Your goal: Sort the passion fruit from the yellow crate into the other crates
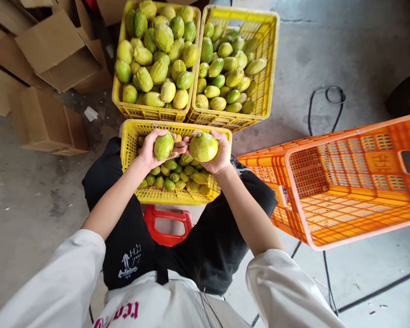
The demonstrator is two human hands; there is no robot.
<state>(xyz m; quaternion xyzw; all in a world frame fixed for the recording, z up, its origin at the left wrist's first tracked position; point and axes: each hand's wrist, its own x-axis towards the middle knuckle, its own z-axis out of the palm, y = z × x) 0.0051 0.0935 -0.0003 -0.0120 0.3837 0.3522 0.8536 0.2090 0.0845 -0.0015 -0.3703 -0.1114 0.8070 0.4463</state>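
Note:
My left hand (148,151) holds a green lemon (163,146), palm turned up and fingers stretching towards the middle. In my right hand (222,157) rests a larger yellow-green lemon (204,147), bumpy on its surface. Both hands are above the near yellow crate (129,136), side by side with the fingertips close together. Inside that crate lie many smaller green and yellowish lemons (169,185), partly hidden by my hands.
Beyond it stand two more yellow crates, a fuller left one (150,112) and a right one (273,59), both holding lemons. An orange crate (295,205) lies on its side at right. Cardboard boxes (47,120) crowd the left; a black cable (310,107) crosses the floor. Below is a red stool (167,239).

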